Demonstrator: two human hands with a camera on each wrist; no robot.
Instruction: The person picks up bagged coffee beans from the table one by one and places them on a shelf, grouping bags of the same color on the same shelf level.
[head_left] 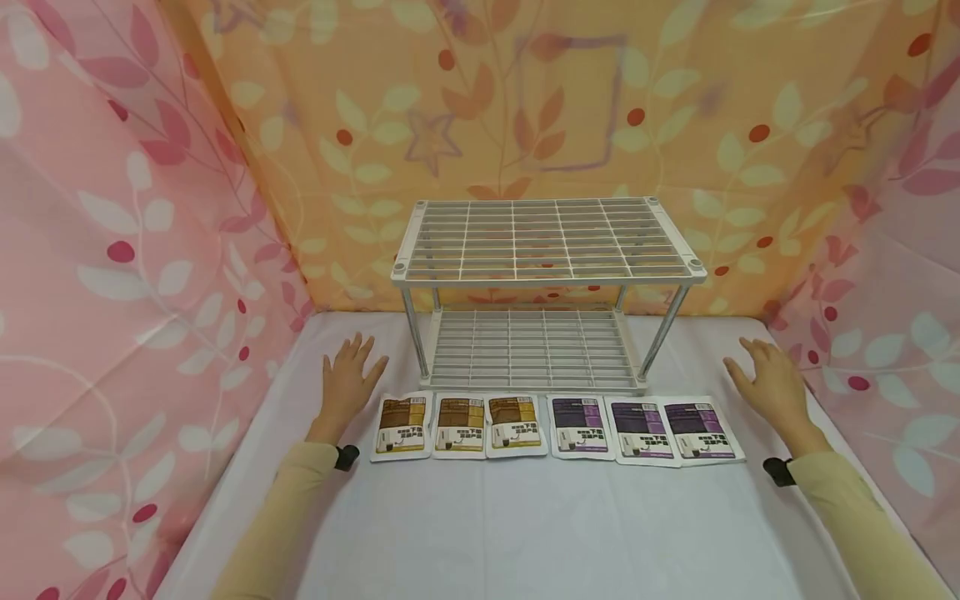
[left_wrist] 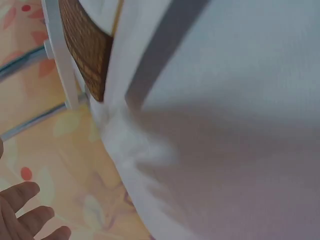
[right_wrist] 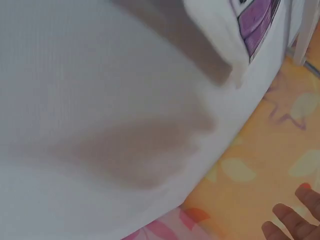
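Several flat packets lie in a row before the shelf: brown-and-yellow packets (head_left: 461,425) on the left half, purple packets (head_left: 577,427) on the right half. My left hand (head_left: 347,385) hovers beside the leftmost brown packet (head_left: 402,427), fingers spread, holding nothing. Beyond the rightmost purple packet (head_left: 702,430) is my right hand (head_left: 772,392), its fingers apart and likewise holding nothing. In the left wrist view, fingers (left_wrist: 35,220) show at the lower left, near part of a brown packet (left_wrist: 90,50). The right wrist view catches fingertips (right_wrist: 290,220) and a purple packet's corner (right_wrist: 256,25).
A white two-tier rack (head_left: 547,275) with metal legs stands behind the packets, both grid shelves bare. White cloth covers the table (head_left: 525,525). Patterned curtains, orange (head_left: 300,167) at the back and pink (head_left: 150,292) at the sides, enclose it.
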